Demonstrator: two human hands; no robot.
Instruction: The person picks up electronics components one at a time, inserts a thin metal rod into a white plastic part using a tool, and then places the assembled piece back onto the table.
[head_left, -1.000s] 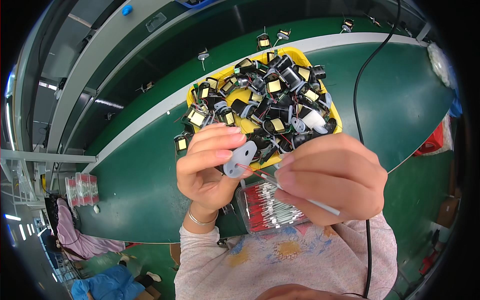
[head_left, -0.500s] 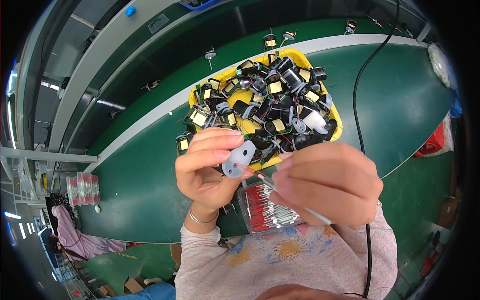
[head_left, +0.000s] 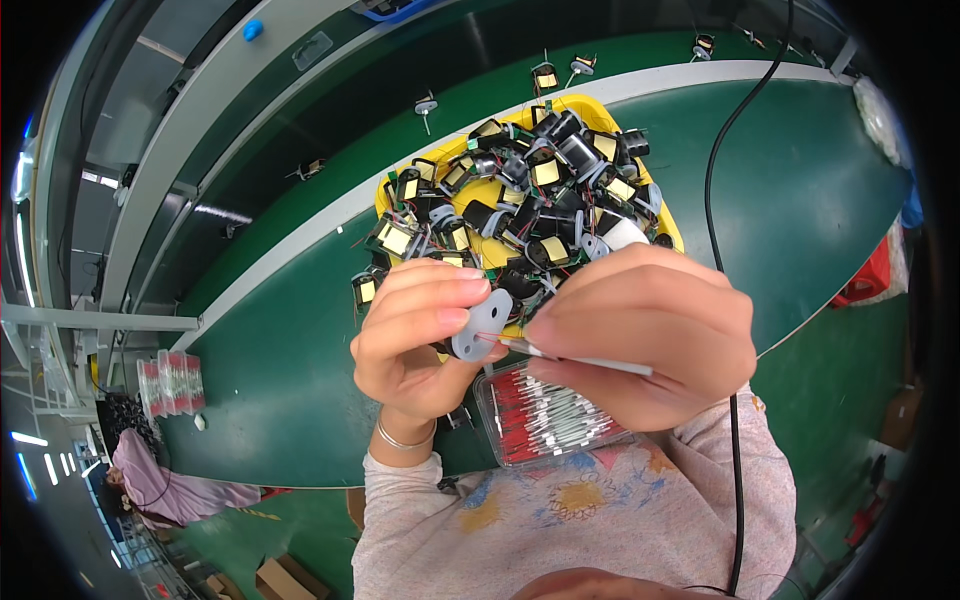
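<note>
My left hand (head_left: 415, 330) pinches a pale grey oval end plate (head_left: 480, 330) with several small holes, its face turned to the right. Part of a dark body shows behind the plate, mostly hidden by my fingers. With closed fingertips, my right hand (head_left: 650, 335) holds a thin white-sleeved lead (head_left: 608, 365) just right of the plate. A fine reddish wire runs between the lead's tip and a hole in the plate. Below my hands, a clear plastic box (head_left: 488, 420) holds many red and white leads.
Beyond my hands stands a yellow tray (head_left: 672, 215) heaped with black cylindrical units with wires. A black cable (head_left: 712, 190) hangs down on the right. Similar units lie on the far green belt (head_left: 370, 120). At left are clear boxes of leads (head_left: 170, 383) and a person in pink (head_left: 165, 475).
My right hand has shifted up and slightly left, and the white lead has swung from a steep slant to nearly level. My left hand and the plate have barely moved.
</note>
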